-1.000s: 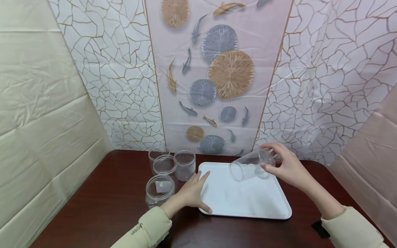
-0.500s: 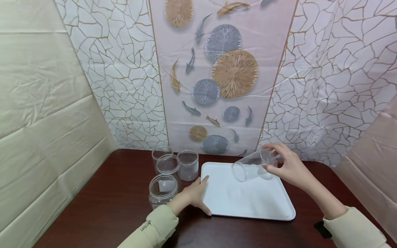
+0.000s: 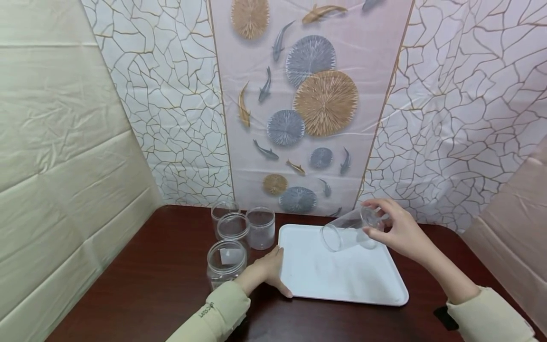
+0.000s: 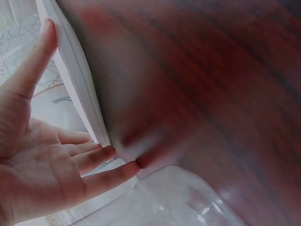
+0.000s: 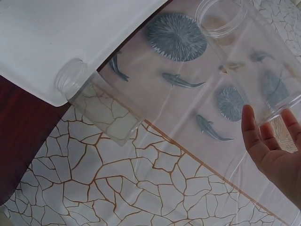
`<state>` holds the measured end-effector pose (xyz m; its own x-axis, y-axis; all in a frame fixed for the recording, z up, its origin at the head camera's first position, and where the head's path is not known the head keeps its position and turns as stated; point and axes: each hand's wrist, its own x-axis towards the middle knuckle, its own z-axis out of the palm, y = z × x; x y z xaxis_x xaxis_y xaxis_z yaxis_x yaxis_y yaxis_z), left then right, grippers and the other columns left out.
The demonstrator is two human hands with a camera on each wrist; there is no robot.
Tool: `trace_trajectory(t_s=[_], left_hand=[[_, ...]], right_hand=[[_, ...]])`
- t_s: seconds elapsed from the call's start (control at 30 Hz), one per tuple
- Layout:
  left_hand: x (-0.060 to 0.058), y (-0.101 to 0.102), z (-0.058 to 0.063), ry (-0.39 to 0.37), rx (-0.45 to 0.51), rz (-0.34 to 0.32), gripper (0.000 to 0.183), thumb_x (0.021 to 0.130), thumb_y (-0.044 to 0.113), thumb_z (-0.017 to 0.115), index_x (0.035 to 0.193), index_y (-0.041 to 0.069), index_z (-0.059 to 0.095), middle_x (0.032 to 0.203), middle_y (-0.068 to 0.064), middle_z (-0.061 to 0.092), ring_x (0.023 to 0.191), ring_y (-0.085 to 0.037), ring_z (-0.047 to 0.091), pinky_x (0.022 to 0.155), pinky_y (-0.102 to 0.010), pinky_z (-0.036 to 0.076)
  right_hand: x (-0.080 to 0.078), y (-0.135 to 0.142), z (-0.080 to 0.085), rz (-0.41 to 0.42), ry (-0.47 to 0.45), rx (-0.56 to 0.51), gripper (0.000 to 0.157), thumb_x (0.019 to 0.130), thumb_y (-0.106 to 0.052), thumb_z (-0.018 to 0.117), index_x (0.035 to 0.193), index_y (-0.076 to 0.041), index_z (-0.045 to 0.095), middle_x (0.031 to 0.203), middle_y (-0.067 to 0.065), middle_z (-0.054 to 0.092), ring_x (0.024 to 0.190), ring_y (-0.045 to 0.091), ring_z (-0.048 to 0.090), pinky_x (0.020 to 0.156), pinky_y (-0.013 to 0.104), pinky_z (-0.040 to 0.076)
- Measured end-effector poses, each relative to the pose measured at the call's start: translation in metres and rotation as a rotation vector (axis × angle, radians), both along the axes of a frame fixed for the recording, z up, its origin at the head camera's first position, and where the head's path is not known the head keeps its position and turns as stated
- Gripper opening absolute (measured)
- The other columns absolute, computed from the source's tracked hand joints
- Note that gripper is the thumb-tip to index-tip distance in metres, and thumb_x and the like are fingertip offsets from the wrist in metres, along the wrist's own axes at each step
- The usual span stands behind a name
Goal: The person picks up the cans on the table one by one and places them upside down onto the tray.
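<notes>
My right hand (image 3: 395, 230) holds a clear plastic jar (image 3: 339, 233) by its base end. The jar is tilted above the white tray (image 3: 342, 282), its open mouth pointing down and left. In the right wrist view a second clear jar (image 5: 103, 106) stands mouth down at a tray corner; the held jar partly hides it in the head view. My left hand (image 3: 271, 270) lies along the tray's left edge. Its thumb and fingers are spread and fairly straight, and the left wrist view shows the thumb (image 4: 42, 42) against the rim.
Several clear jars stand mouth up just left of the tray: a front jar (image 3: 226, 273) with a white label, a middle jar (image 3: 233, 228), a right-hand jar (image 3: 261, 232) and a back one. Behind the dark wooden table (image 3: 141, 285) rises a patterned cloth wall (image 3: 183, 118).
My left hand has come down from over the tray's left part to its left edge. The right hand still holds the jar tilted. The whole head view has shifted slightly.
</notes>
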<state>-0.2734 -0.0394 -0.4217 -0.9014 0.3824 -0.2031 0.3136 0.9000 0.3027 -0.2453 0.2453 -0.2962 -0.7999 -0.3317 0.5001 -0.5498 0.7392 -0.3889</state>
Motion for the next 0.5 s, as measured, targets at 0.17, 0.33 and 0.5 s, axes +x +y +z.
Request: trace_trajectory(t_s=[0.17,0.33,0.5], left_hand=[[0.001,0.001,0.004,0.000,-0.018,0.005,0.117,0.050,0.050,0.080,0.136,-0.004,0.023,0.143,-0.019,0.021,0.129,-0.029,0.030,0.095,-0.047,0.037],[0.004,0.002,0.004,-0.023,-0.006,0.005,0.115,0.051,0.047,0.081,0.136,-0.004,0.022,0.144,-0.020,0.018,0.128,-0.029,0.031,0.096,-0.043,0.038],[0.003,0.002,0.007,-0.025,-0.006,-0.022,0.106,0.052,0.045,0.081,0.133,0.000,0.031,0.143,-0.020,0.021,0.131,-0.028,0.026,0.097,-0.037,0.038]], right_hand=[[-0.001,0.001,0.002,-0.006,0.001,0.012,0.044,0.076,-0.013,0.065,0.117,-0.011,0.051,0.104,0.004,0.049,0.083,0.010,0.042,0.056,0.021,0.042],[-0.002,0.006,0.001,-0.019,-0.011,0.028,0.044,0.076,-0.014,0.066,0.117,-0.011,0.051,0.103,0.005,0.049,0.084,0.011,0.042,0.059,0.022,0.044],[-0.006,0.012,-0.003,-0.036,-0.006,0.047,0.043,0.075,-0.014,0.066,0.116,-0.011,0.052,0.102,0.006,0.050,0.083,0.008,0.040,0.061,0.023,0.044]])
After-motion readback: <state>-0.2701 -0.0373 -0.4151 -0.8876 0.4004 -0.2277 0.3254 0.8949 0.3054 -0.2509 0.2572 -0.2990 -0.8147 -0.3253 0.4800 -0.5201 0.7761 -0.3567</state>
